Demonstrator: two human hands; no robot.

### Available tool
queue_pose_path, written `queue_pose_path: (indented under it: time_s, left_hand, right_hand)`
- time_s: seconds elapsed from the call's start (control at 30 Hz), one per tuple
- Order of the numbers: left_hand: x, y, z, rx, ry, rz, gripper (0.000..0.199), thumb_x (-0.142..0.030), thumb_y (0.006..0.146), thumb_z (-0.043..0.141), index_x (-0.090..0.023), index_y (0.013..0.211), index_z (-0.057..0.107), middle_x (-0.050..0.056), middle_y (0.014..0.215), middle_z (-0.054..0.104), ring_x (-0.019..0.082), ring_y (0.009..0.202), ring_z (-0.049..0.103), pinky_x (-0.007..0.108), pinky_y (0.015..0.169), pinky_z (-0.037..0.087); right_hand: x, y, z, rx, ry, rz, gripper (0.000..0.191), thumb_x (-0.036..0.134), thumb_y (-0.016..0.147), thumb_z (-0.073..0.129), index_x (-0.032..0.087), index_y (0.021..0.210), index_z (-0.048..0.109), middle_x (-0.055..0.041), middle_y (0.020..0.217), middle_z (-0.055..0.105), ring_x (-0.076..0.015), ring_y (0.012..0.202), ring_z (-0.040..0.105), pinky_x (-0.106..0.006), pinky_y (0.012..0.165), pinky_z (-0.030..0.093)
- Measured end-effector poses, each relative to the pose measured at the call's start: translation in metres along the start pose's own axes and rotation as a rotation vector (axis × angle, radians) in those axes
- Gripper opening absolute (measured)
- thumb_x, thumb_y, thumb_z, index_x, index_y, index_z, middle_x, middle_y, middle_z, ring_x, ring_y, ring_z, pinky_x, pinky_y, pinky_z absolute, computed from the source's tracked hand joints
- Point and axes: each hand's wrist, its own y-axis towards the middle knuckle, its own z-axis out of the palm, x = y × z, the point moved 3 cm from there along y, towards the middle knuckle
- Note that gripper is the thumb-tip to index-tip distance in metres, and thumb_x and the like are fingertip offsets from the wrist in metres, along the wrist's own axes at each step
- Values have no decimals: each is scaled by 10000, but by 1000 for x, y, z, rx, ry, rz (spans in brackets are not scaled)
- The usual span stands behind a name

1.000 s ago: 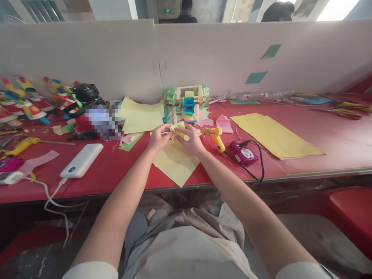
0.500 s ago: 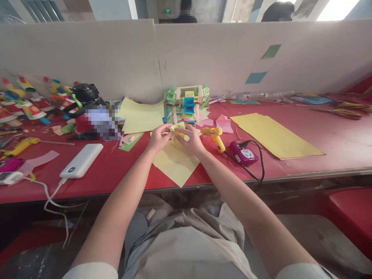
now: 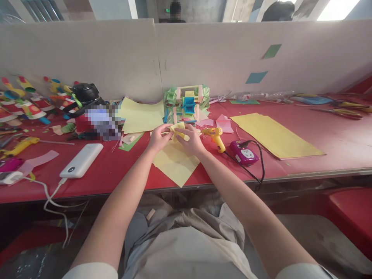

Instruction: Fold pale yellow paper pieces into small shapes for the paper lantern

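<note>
A small folded yellow paper piece (image 3: 180, 131) is held between my two hands above the middle of the red table. My left hand (image 3: 159, 138) grips its left side between thumb and fingers. On the right side, my right hand (image 3: 192, 140) holds it with the fingers pressed to the paper. Beneath them a larger pale yellow sheet (image 3: 178, 166) lies with one corner toward the table's front edge. Just behind stands a craft of green, blue and yellow paper with pale wooden sticks (image 3: 188, 104). A yellow glue gun (image 3: 216, 137) lies right beside my right hand.
A purple power socket (image 3: 244, 153) with a black cable and yellow sheets (image 3: 279, 137) lie to the right. Leftward are a white power bank (image 3: 81, 161), a black-lidded bottle (image 3: 85, 93) and paper-cup crafts (image 3: 30, 109). A partition (image 3: 87, 50) rises behind; a person's head (image 3: 175, 9) shows beyond it.
The person beyond the partition has shifted slightly left. My hands and the folded paper look almost unmoved.
</note>
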Motion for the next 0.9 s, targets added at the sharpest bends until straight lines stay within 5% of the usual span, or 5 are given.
queue_pose_path:
  time_s: [0.33, 0.9]
  left_hand:
    - [-2, 2, -6, -105, 41, -2, 367, -239, 767, 687, -194, 1130, 655, 36, 869, 713, 150, 708, 686, 267, 651, 599]
    - [-3, 0, -3, -65, 21, 16, 350, -298, 774, 710, -189, 1104, 672, 61, 915, 731, 164, 732, 701, 269, 657, 606]
  right_hand:
    - [0, 0, 0, -2, -5, -39, 310, 434, 898, 600, 299, 1141, 737, -101, 1247, 582, -268, 1166, 561, -481, 1050, 447]
    - [-1, 0, 1, 11, -28, -13, 296, 398, 893, 612, 329, 1156, 728, -91, 1249, 580, -271, 1192, 551, -480, 1052, 453]
